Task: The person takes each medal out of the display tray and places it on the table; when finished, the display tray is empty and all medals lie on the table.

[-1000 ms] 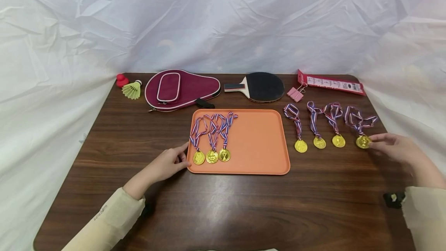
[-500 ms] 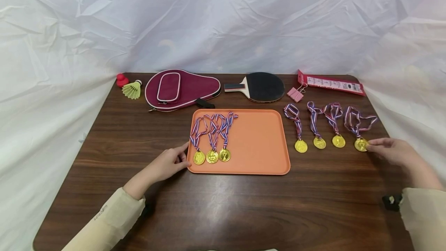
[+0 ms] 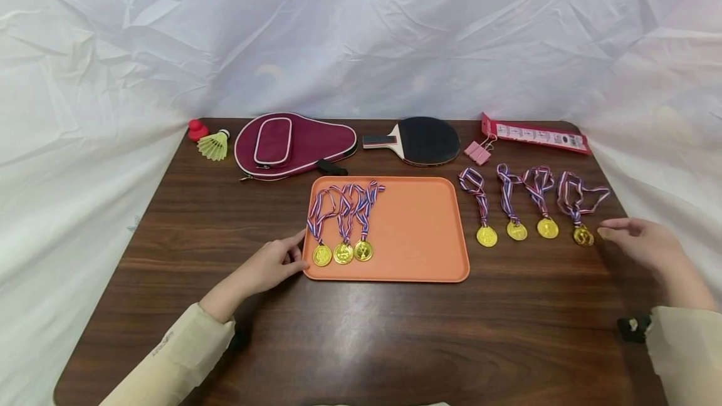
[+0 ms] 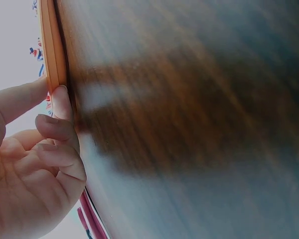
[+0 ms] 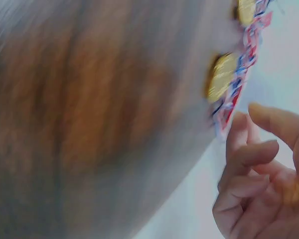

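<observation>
At the left edge of an orange tray (image 3: 417, 230), my left hand (image 3: 276, 265) pinches the rim between thumb and index finger. In the left wrist view the other fingers of that hand (image 4: 42, 164) are curled in beside the tray rim (image 4: 54, 55). Three gold medals (image 3: 343, 253) on striped ribbons lie side by side at the tray's left. Several more medals lie in a row on the table to its right. My right hand (image 3: 648, 246) is just right of the outermost medal (image 3: 583, 235), apart from it and holding nothing, with loosely bent fingers (image 5: 249, 154).
Along the back of the brown table (image 3: 350, 343) lie a red rubber-like piece (image 3: 197, 130), a yellow shuttlecock (image 3: 214, 145), a maroon paddle case (image 3: 316, 143), a table tennis paddle (image 3: 430, 141), pink binder clips (image 3: 478, 153) and a long red package (image 3: 536, 134).
My right hand moved the outermost medal slightly left and down, then let go and drew back a little. My left hand stays on the tray.
</observation>
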`<state>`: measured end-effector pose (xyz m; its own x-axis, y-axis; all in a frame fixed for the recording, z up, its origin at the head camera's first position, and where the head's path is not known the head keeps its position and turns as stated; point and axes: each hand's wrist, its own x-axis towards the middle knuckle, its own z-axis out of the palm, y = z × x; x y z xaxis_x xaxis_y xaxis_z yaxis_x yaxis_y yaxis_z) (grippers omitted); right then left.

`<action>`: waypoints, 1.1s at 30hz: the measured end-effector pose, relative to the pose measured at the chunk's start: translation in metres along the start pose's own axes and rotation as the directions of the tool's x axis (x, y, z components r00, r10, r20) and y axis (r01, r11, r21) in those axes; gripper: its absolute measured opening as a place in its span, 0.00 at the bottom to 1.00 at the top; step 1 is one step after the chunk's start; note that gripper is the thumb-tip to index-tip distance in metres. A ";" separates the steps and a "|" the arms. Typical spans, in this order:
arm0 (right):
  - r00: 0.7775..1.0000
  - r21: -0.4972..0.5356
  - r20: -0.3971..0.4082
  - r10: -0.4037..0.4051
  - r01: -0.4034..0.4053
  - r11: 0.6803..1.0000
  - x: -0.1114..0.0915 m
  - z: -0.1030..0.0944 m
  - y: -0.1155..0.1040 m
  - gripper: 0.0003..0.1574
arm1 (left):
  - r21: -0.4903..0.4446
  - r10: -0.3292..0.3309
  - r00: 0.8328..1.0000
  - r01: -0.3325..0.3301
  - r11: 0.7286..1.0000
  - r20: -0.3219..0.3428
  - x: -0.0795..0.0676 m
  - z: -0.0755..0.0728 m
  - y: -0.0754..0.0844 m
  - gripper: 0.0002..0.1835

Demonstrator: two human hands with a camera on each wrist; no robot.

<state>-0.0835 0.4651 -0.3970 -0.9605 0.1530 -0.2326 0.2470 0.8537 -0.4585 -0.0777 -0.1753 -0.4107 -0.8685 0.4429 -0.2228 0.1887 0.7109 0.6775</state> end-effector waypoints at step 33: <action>0.898 0.020 0.050 -0.437 0.436 0.900 0.002 0.100 -0.190 0.30 | 0.011 -0.025 1.000 0.025 1.000 0.009 0.000 0.000 0.002 0.35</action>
<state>-0.1201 0.2532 -0.3960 -0.9641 -0.2605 -0.0518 -0.1944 0.8250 -0.5307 -0.0770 -0.1737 -0.4088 -0.8687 0.4299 -0.2462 0.1720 0.7277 0.6640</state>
